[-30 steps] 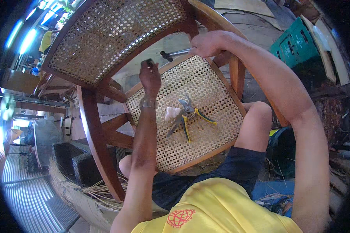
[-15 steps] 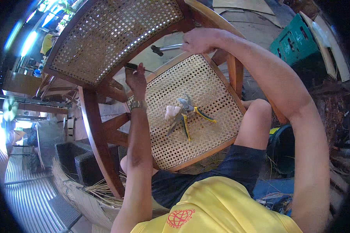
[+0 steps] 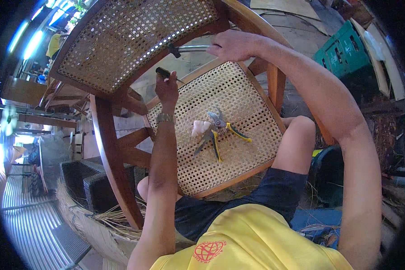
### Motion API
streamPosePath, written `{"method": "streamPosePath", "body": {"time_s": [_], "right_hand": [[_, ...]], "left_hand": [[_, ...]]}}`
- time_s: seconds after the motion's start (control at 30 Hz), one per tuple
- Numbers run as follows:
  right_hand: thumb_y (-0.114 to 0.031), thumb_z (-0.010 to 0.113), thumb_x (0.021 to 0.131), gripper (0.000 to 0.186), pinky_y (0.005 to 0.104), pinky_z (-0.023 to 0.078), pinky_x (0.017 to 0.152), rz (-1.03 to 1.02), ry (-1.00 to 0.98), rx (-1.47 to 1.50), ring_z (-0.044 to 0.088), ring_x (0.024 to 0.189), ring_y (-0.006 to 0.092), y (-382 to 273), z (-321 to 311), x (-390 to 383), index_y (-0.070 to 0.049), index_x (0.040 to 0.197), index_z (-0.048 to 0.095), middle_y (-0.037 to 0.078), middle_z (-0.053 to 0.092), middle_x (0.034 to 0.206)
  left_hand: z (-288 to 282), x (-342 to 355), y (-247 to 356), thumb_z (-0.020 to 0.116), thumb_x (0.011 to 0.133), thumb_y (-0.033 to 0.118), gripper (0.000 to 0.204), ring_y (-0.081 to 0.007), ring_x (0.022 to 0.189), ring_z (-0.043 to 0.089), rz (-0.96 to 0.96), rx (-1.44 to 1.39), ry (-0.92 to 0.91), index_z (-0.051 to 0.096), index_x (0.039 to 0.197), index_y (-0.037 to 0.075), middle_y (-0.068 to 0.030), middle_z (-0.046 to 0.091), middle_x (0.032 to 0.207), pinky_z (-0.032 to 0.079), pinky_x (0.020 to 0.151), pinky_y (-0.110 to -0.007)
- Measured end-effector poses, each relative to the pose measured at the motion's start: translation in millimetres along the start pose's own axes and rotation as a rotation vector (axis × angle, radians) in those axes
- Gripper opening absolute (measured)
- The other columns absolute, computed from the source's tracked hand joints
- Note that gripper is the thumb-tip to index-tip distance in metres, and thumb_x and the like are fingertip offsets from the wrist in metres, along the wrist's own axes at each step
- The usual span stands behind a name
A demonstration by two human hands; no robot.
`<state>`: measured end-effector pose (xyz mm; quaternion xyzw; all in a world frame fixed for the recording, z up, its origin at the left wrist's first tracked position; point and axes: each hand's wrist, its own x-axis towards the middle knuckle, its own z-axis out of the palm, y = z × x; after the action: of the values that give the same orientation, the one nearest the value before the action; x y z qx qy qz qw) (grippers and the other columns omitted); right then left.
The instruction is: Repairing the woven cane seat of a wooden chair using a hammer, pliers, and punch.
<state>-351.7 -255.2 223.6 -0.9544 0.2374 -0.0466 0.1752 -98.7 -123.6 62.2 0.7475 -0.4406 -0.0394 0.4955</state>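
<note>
The person wears a yellow shirt (image 3: pixel 247 238) bearing a red globe-like print (image 3: pixel 208 251) with lettering, dark navy shorts (image 3: pixel 276 193), and a linked band (image 3: pixel 164 118) around the left wrist (image 3: pixel 167 109).

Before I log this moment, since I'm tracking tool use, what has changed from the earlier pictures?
The right hand has moved the black-headed, silvery-shafted hammer leftward and farther up the view. The left hand, gripping a dark-handled, thin-shafted tool, swung left, then partly back right. Neither tool was let go. The yellow-and-dark-handled pruning shears and white lump stayed on the woven cane seat.
</note>
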Motion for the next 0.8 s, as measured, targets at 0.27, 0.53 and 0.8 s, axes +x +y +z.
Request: {"method": "streamPosePath", "body": {"time_s": [0.27,0.53,0.8], "right_hand": [[-0.037,0.042,0.101,0.047,0.0510,0.046,0.093,-0.064,-0.056,-0.011,0.062,0.102,0.0435,-7,18,6,0.005,0.105,0.063,0.029,0.065,0.102],[-0.036,0.043,0.101,0.045,0.0510,0.047,0.090,-0.117,0.070,0.021,0.063,0.098,0.0448,-7,28,12,0.005,0.101,0.063,0.029,0.065,0.100],[-0.038,0.045,0.101,0.046,0.0504,0.048,0.088,-0.129,0.095,0.012,0.064,0.094,0.0439,-10,22,8,0.004,0.102,0.063,0.029,0.065,0.096]], "left_hand": [[-3,-2,-2,0.064,0.095,0.010,0.012,-0.0125,0.086,0.066,0.197,-0.269,-0.249,0.061,0.106,0.005,-0.0044,0.068,0.095,0.055,0.078,-0.029],[1,-4,-12,0.066,0.094,0.009,0.013,-0.0106,0.087,0.064,0.151,-0.404,-0.220,0.061,0.105,0.005,-0.0031,0.068,0.096,0.053,0.076,-0.028],[-7,-4,0,0.068,0.093,0.010,0.017,-0.0106,0.085,0.064,0.152,-0.280,-0.189,0.060,0.107,0.006,-0.0031,0.068,0.097,0.054,0.075,-0.029]]}}
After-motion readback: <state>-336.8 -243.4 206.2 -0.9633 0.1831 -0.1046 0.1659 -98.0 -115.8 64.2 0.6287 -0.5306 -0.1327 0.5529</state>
